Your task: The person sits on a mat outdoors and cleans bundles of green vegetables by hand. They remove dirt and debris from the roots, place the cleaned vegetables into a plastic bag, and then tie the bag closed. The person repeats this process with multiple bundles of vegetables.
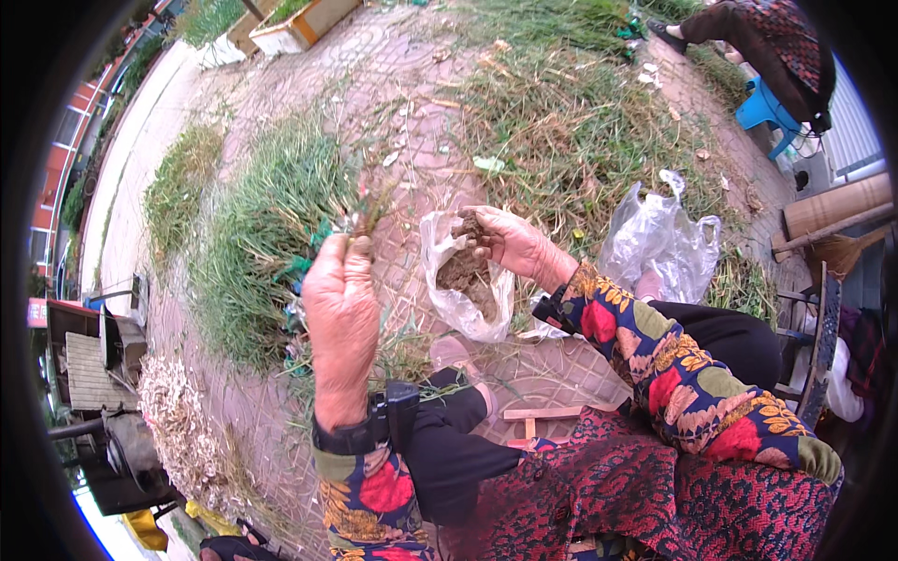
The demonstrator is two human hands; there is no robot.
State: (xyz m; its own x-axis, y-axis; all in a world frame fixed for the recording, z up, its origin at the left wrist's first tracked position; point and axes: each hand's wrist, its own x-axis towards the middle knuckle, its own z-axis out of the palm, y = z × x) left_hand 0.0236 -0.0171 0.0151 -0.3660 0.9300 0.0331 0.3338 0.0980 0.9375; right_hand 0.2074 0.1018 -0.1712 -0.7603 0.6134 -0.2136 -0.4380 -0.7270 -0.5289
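Note:
My left hand (342, 315) is raised, with thumb and fingers pinched on a small bunch of plant stems (363, 223); fine detail there is blurred. Over the mouth of an opened clear plastic bag, my right hand (515, 242) grips a clump of wet brown soil (468, 226). More of that soil fills the bag (466, 280), which stands on the paving between my feet. Left of it lies a heap of long green grass-like plants (266, 224), their near ends bundled with bits of green and blue material (300, 266).
Loose cut grass (561, 133) covers the paving ahead. Another plastic bag (659, 231) lies to the right, by a wooden chair (817, 343). A person (758, 42) sits on a blue stool (768, 116). Pale shavings-like litter (179, 428) is heaped at left; planter boxes (302, 28) stand beyond.

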